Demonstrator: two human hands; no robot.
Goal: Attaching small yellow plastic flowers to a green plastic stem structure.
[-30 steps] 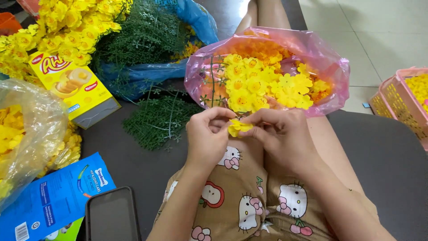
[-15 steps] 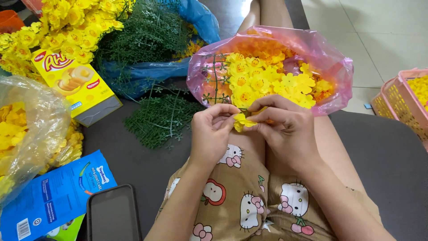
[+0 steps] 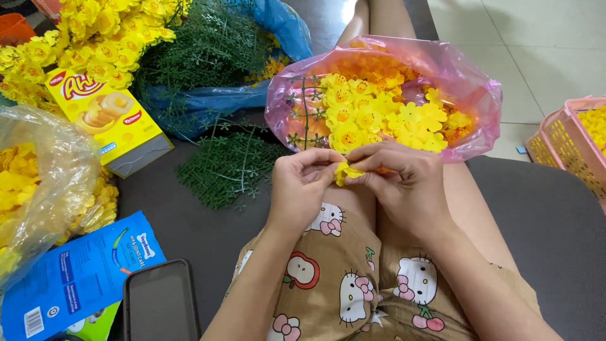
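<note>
A: While the left hand [image 3: 303,189] and right hand [image 3: 404,183] are both pinching one small yellow flower [image 3: 346,172] over the lap, where is the stock sitting?

B: In the pink bag [image 3: 470,82] just beyond; fingertip grip is probably serving best.

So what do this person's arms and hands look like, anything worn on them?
Both forearms are bare, with no sleeves in view. The left hand and right hand wear no gloves, and no rings, watch or bracelets show. Fingernails look short and unpainted.
</note>
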